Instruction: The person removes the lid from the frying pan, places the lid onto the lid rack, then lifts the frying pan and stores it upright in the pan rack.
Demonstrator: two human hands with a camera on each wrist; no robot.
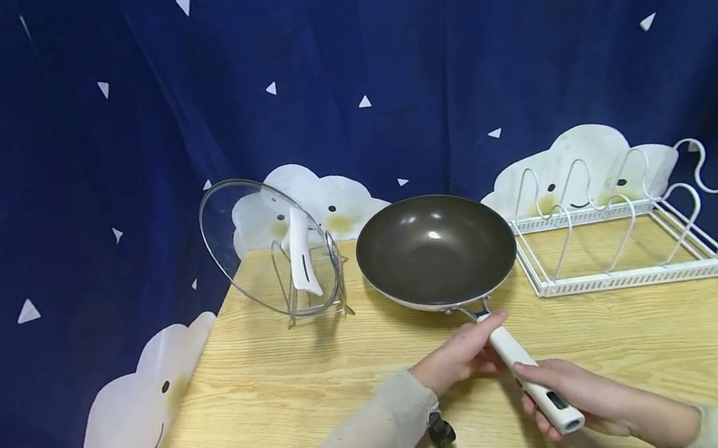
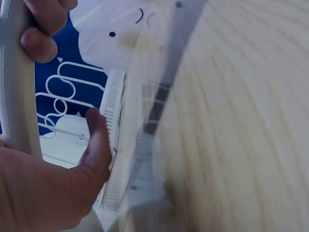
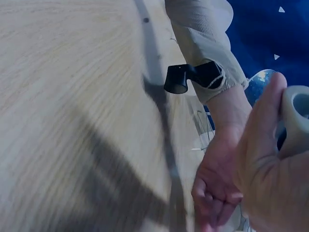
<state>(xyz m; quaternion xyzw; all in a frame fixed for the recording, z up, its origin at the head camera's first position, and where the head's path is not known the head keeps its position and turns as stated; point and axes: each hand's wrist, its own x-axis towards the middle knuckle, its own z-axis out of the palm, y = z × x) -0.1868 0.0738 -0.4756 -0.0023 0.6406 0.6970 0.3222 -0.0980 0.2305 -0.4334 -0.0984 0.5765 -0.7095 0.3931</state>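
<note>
Dark blue cloth printed with white triangles and smiling clouds hangs behind a light wooden tabletop (image 1: 271, 387). Near the middle of it sits a dark non-stick wok (image 1: 436, 250), its white handle (image 1: 531, 371) running toward the person.

Both hands are on that handle. The left hand (image 1: 461, 354) grips it near the metal neck where it meets the pan, fingers curled over the top. The right hand (image 1: 575, 396) holds the free end from underneath, thumb laid along the top and fingers wrapped round. In the left wrist view the handle (image 2: 18, 87) shows as a pale bar with fingers curled round it; in the right wrist view its hollow end (image 3: 295, 118) sits against the palm. Both wrist views are blurred.

To the left of the wok a glass lid (image 1: 269, 247) with a white grip stands tilted in a small wire lid stand (image 1: 313, 290), close to the pan's rim but apart from it. To the right lies a white wire pan rack (image 1: 626, 234), just beside the wok. A small black camera (image 1: 441, 431) is strapped at the left wrist, over a beige sleeve (image 1: 367, 442).
</note>
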